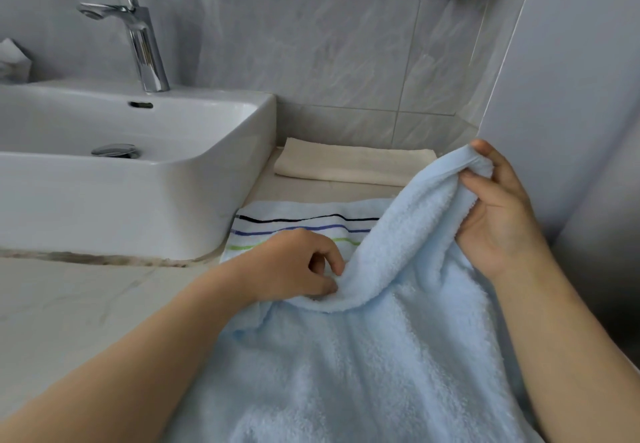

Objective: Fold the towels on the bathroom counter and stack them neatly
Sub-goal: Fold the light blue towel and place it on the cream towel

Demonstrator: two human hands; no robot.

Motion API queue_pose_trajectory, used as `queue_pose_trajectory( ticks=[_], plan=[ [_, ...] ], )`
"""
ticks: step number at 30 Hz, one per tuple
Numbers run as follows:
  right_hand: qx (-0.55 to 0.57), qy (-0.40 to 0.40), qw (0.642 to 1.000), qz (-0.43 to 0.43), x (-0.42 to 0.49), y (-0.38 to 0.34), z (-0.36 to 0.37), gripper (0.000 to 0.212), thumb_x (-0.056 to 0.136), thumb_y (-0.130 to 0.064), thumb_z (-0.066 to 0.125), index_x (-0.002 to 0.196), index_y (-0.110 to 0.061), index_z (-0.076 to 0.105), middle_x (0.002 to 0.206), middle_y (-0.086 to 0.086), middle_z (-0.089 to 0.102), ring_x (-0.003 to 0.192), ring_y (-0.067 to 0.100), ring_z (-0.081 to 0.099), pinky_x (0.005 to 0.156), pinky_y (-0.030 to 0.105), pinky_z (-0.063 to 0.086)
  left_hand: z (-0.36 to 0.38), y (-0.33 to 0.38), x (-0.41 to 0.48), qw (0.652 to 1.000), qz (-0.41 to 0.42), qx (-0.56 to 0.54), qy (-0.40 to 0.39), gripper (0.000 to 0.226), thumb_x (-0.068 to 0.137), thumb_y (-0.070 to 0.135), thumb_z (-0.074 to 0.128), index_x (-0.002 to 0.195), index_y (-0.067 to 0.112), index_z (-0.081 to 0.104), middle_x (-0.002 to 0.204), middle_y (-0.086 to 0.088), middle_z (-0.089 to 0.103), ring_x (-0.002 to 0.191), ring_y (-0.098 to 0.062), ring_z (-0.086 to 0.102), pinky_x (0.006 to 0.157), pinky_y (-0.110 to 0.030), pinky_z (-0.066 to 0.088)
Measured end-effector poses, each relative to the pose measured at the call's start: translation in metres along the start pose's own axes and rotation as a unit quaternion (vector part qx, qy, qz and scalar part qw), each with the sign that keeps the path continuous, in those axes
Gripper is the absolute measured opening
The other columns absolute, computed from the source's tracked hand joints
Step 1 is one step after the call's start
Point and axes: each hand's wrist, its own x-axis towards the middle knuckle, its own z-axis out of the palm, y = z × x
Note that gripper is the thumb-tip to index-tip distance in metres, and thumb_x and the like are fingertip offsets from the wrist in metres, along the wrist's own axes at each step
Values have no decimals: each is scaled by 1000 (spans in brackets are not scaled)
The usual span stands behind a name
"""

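The light blue towel [363, 356] was pinched in both hands. In the left hand [294, 266] a fold of terry was nipped between the thumb and the curled fingers [329, 252], low down near the counter [69, 304]. In the right hand [498, 214] an edge was gripped between the thumb and the bent fingers [485, 183] and held raised, so that a ridge of cloth was stretched in a slope from one hand up to the other. Just beyond the left fingertips a striped towel [294, 221] was laid flat on the counter, its black, blue and green stripes partly covered by the left hand and by the raised ridge. Farther beyond both hands, against the tiled wall, a cream towel [349, 165] was seen folded flat, its right end hidden behind the blue cloth below the right fingers. To the left of the left hand a white sink basin [138, 193] was set on the counter, its rounded corner near the striped towel, with a chrome faucet [138, 37] behind it. Close to the right of the right hand a pale wall panel [571, 96] was seen. The rest of the blue towel was spread from the fingers back toward the person, between and beneath both forearms; how far it reached past the frame's lower edge could not be told.
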Motion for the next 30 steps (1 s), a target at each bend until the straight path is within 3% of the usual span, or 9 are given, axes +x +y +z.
queue_pose_trajectory(
  ticks=[5,7,10,14,17,20,23,26,30],
  plan=[
    [-122,61,991,6,2,7,-4,29,91,-2,52,97,-28,61,107,-3,64,97,9,63,77,19,55,-11,-10,0,959,-79,-253,104,32,77,-4,63,59,17,47,49,10,45,50,-9,40,49,-17,35],
    [-120,69,990,-1,2,8,-4,28,91,-2,52,96,-28,61,105,-3,64,92,7,63,73,18,54,-16,-13,0,938,-79,-322,99,29,71,1,65,55,16,46,67,-3,56,60,-16,45,55,-22,37],
    [-106,71,992,-14,2,5,-1,29,92,-2,51,99,-29,60,104,-5,64,91,5,64,75,18,54,-15,-14,-2,938,-83,-332,54,19,84,2,65,75,13,51,111,-8,65,72,-18,55,61,-23,47],
    [-44,72,996,-2,2,-1,-1,27,95,-7,45,100,-31,57,106,-7,64,91,4,64,72,19,55,-13,-11,-5,969,-70,-237,-30,35,85,3,62,104,32,57,84,7,65,59,-10,51,57,-17,45],
    [-34,81,996,3,4,-2,-4,26,95,-8,45,106,-29,57,109,-5,63,98,8,63,77,22,56,-13,-8,-6,985,-62,-154,-47,22,86,24,64,104,37,60,62,14,56,53,-3,48,54,-13,39],
    [-79,70,994,36,5,5,-4,33,95,-10,47,126,-15,53,120,6,62,110,16,61,88,28,53,-6,-7,-5,997,-46,-51,-42,22,83,49,60,103,38,60,59,15,52,55,0,46,56,-12,35],
    [-117,66,987,87,2,11,0,22,93,-11,51,113,-12,61,108,7,67,101,19,65,82,30,55,-1,-2,-4,996,22,85,-27,10,81,43,67,85,40,59,67,14,52,59,2,47,58,-12,35],
    [-133,67,981,123,1,13,0,13,93,-13,53,96,-16,65,98,6,69,90,19,67,79,32,54,-1,0,-4,999,38,29,15,23,79,26,71,70,34,53,65,13,51,56,2,45,56,-10,36],
    [-142,88,977,133,1,12,-2,12,94,-15,52,95,-16,64,96,6,69,86,18,67,77,33,54,-8,-4,-3,973,3,-213,84,21,76,26,67,62,25,50,67,1,53,60,-9,45,59,-24,37]
  ],
)
